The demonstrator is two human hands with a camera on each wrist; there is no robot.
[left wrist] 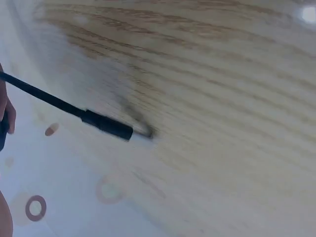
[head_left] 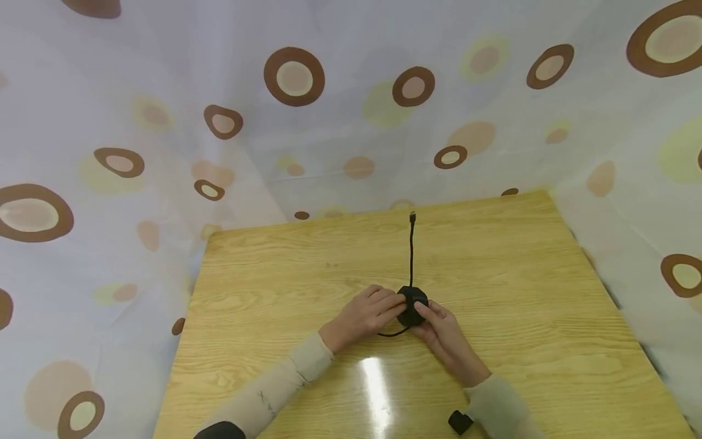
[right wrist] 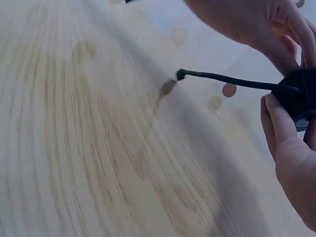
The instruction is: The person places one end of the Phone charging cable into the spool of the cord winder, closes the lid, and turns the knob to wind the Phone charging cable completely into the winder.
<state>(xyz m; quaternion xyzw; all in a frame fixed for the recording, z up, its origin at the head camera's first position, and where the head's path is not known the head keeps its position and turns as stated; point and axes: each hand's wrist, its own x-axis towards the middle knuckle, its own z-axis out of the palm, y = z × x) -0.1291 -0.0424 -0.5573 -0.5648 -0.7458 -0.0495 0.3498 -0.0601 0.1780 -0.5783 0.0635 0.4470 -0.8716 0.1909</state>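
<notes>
A black, many-sided puck [head_left: 411, 306] with a cable on it is between both hands in the head view. My left hand [head_left: 368, 314] holds its left side, fingers over the top. From the right, my right hand [head_left: 445, 338] grips it with the thumb on top. One straight end of the cable [head_left: 411, 253] points away and ends in a plug [head_left: 412, 217]; another stretch curves under my left wrist. The left wrist view shows a black plug [left wrist: 108, 124] with a metal tip. In the right wrist view the puck [right wrist: 294, 96] is partly cut off.
The light wood-grain table [head_left: 285, 274] lies under the hands, with a bright light reflection in front. A spotted white sheet [head_left: 340, 122] surrounds its back and sides. A small black wrist device [head_left: 459, 422] is by the right sleeve.
</notes>
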